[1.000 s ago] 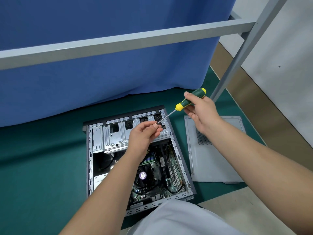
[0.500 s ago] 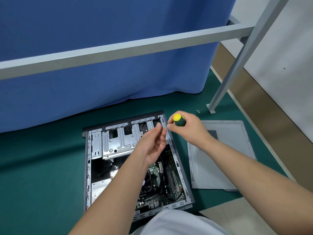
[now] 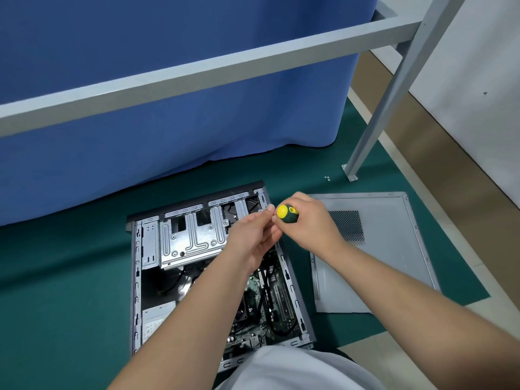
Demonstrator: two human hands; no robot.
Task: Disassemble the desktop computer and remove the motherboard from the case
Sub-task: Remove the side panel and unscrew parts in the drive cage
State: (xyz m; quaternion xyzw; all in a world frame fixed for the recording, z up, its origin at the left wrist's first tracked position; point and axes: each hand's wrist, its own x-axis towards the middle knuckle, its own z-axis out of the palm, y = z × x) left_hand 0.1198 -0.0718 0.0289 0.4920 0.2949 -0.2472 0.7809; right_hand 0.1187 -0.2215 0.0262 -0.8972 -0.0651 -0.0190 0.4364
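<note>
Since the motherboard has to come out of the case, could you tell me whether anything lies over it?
Yes. Black cables run across the motherboard, and the left forearm hides part of it. The metal drive cage sits beyond it in the case, whose top is open.

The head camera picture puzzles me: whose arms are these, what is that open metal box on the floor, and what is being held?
No robot here: a person wears a camera on the head, so you look down along their own two arms. The open box is a desktop computer case lying on its side on a green mat. Inside, the green motherboard shows low down and a silver drive cage higher up. The grey sheet to the right is the case's side panel, already taken off. The right hand grips a screwdriver with a yellow and green handle, pointed down at the case's top right corner. The left hand has its fingertips beside the handle; what they touch is hidden. Tiny screws lie near a grey frame leg.
</note>
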